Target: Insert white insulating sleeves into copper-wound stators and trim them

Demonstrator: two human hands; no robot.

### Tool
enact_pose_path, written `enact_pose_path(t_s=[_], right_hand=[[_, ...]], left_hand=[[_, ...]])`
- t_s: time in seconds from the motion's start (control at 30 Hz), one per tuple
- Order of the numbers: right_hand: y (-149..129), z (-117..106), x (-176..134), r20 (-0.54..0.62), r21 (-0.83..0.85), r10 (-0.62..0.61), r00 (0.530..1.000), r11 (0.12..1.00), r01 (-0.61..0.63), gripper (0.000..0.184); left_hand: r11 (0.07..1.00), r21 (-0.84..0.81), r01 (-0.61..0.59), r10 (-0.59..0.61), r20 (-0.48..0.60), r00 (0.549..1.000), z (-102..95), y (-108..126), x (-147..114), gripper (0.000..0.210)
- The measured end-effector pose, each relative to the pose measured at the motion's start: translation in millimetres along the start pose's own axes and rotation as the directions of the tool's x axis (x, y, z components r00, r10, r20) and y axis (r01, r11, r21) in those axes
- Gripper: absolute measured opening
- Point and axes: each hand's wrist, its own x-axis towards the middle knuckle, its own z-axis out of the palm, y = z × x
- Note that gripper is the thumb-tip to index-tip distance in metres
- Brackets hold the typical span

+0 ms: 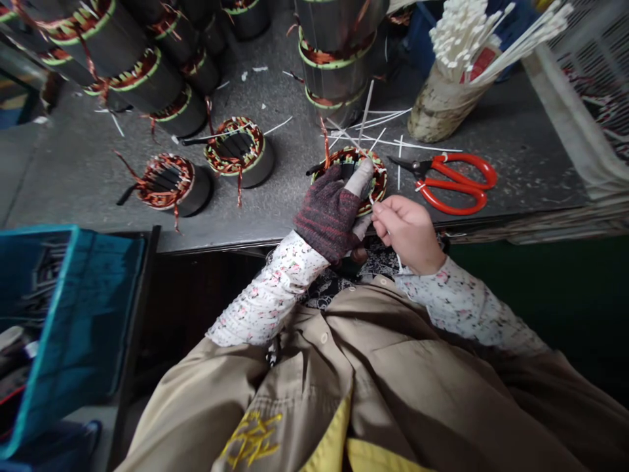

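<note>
Head view, only one. Working at front edge of bench. Got wound stator there, coil ring facing up, partly covered by left hand; cannot tell if resting or slightly lifted.

Left: dark fingerless glove, half open, curled over near-left side of ring, with pale-covered forefinger laid across toward the far right. Apparently steadying. Cannot tell about thumb grip, mostly hidden.

Right hand: bare, closed to a thumb-and-forefinger pinch on white cord end at near-right rim. Cannot trace full cord path through coils.

Step in hand, judging from pose: lacing or tying windings, likely mid-stitch. Next, calls for firm left hold and a steady right pull to snug down without slipping or snagging copper leads.

For trimming, probably: red-handled snips, just right of stator, not in hand. Behind, loose white strips on bench. To the left, two more wound stators, also ring up.
</note>
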Motion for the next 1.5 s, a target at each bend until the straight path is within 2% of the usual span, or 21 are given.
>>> enact_pose_path(t_s=[0.2,0.33,0.53,0.73,0.93,1.1,1.23,1.33,1.5], right_hand=[[2.1,-19.2,-13.8,0.045,-0.066,0.043,0.998,0.997,-0.040,0.031],[0.2,-24.3,-20.7,0.068,-0.069,0.039,0.997,0.997,-0.034,0.030],[-4.2,-18.7,-16.7,0.041,-0.080,0.030,0.999,0.996,-0.027,0.030],[-7.4,-8.4,-7.7,0.011,-0.003,0.021,1.000,1.000,-0.021,0.026],[-7.5,-14.5,-17.0,0.092,-0.049,0.042,0.995,0.998,-0.038,0.026],[-7.1,-9.4,-13.9,0.160,-0.097,0.040,0.986,0.995,-0.025,0.023],[-5.3,-12.3,-14.3,0.086,-0.080,-0.079,0.993,0.993,0.086,0.024],[-2.5,-17.5,-15.6,0.005,-0.107,-0.163,0.987,0.981,0.163,0.023],[0.4,-8.6,-5.9,-0.023,-0.069,-0.057,0.998,0.996,0.055,0.021]], left_hand=[[0.999,-0.039,-0.017,0.017,-0.015,1.000,0.6,-1.4,1.3,0.066],[0.997,-0.061,-0.038,0.037,-0.012,0.999,0.6,-3.3,2.4,0.067],[0.997,-0.071,-0.037,0.037,-0.004,0.999,1.2,-4.5,1.6,0.069],[0.999,-0.035,-0.017,0.017,0.010,1.000,2.7,-4.7,0.3,0.068],[0.998,-0.040,-0.046,0.047,0.014,0.999,4.0,-6.7,-0.1,0.071],[0.998,-0.049,-0.036,0.038,0.036,0.999,2.3,-6.6,1.0,0.071],[0.998,-0.056,0.003,0.002,0.088,0.996,-0.1,-4.1,1.7,0.068],[0.997,-0.081,-0.004,0.010,0.074,0.997,0.5,-4.2,1.4,0.070],[0.995,-0.095,-0.026,0.029,0.029,0.999,4.6,-7.2,0.4,0.069]])
